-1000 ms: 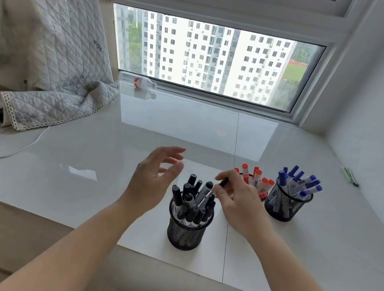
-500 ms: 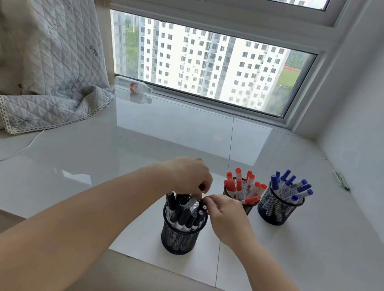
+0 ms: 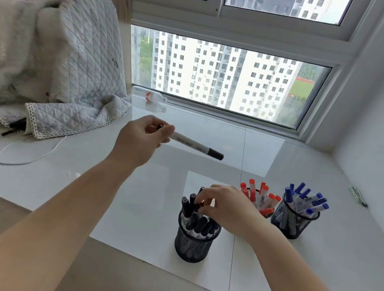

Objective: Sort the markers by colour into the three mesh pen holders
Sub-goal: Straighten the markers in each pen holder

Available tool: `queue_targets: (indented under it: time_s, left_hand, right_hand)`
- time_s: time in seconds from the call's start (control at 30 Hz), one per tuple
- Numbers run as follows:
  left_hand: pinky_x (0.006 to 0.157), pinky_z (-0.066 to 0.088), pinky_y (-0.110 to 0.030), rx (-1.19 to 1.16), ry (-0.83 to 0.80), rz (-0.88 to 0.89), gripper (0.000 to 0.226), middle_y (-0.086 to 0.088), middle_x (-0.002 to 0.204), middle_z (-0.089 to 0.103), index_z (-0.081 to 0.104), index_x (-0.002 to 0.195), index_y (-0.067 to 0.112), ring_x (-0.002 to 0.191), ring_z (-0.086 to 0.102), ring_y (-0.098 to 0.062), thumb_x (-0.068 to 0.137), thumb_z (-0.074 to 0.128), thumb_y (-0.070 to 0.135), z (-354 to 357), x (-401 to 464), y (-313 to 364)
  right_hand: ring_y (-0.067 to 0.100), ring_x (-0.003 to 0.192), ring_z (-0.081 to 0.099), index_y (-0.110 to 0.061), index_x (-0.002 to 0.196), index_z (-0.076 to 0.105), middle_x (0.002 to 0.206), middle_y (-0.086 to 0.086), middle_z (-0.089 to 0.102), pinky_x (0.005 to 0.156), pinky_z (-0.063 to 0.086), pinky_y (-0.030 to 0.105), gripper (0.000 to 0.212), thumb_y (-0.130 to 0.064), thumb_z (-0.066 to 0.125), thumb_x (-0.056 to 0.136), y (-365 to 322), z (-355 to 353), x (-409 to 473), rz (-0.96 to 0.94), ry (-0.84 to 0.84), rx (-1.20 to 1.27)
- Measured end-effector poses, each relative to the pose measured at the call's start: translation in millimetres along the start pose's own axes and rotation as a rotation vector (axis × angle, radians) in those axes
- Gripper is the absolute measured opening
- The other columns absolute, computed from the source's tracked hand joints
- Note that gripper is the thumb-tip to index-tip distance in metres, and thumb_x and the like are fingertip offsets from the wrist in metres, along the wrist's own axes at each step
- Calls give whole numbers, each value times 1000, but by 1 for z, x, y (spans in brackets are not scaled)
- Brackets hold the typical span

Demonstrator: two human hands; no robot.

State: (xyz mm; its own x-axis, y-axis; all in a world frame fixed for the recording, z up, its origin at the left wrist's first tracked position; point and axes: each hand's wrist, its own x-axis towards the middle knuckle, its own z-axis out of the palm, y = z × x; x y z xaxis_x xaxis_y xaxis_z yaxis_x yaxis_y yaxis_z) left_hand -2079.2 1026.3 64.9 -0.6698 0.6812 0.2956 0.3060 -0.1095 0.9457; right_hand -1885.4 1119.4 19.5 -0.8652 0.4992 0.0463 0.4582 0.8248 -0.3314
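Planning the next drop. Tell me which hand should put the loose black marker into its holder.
Left, probably. The left hand already grips the black marker above the sill, while the right hand pinches markers inside the black holder.

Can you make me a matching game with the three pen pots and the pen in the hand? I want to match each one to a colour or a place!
Things:
1. nearest holder
2. middle holder
3. far-right holder
4. left hand

Matches:
A. blue caps
B. grips a black-capped marker in the air
C. black caps
D. red caps

Pairs: 1-C, 2-D, 3-A, 4-B
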Motion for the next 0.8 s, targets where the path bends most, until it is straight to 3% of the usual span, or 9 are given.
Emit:
queue_targets:
  time_s: [0.17,0.27,0.4,0.53,0.6,0.7,0.8]
  left_hand:
    - [52,53,-15,-755,142,-505,9,3,59,64,59,78,9,52,62,-3,84,64,12,0,-16,-29]
    - [53,55,-18,-990,118,-623,8,-7,72,61,58,80,4,54,65,-8,87,59,6,2,-25,-39]
    - [55,57,-21,-967,41,-639,2,-9,75,59,55,87,0,60,68,-13,88,55,2,8,-33,-46]
    - [62,57,-23,-843,-28,-515,26,-8,81,60,47,110,15,75,71,-18,91,48,-2,10,-40,-51]
    - [65,57,-24,-767,-52,-450,30,-6,81,58,47,116,19,83,70,-19,93,44,-1,11,-44,-54]
    - [67,57,-27,-753,-36,-448,20,-5,83,51,52,109,10,82,71,-19,97,37,4,12,-47,-56]
    - [65,49,-28,-697,52,-473,23,0,69,47,52,88,11,67,61,-12,100,35,22,14,-49,-59]
  right_hand:
    - [19,102,52,-32,115,59,108,-3,59,79,44,31,27,-24,54,90,-6,0,10,-68,-144,-242]
    - [17,97,53,-26,113,57,107,-3,60,76,43,31,23,-28,52,91,0,-4,10,-25,-94,-187]
    - [4,65,47,-23,101,53,77,-15,53,58,36,24,19,-39,50,92,16,-14,2,65,165,56]
    - [17,66,55,-22,89,50,72,-1,59,61,46,29,13,-34,51,91,29,-20,-7,138,545,388]
    - [14,59,55,-23,84,51,68,0,59,51,46,18,11,-31,51,92,31,-19,-10,188,696,552]
    - [4,49,54,-20,82,52,66,3,59,43,42,13,13,-27,50,93,32,-16,-13,317,804,868]
    - [12,59,57,-13,86,53,69,5,61,51,48,21,12,-23,52,93,34,-11,-15,465,773,1320]
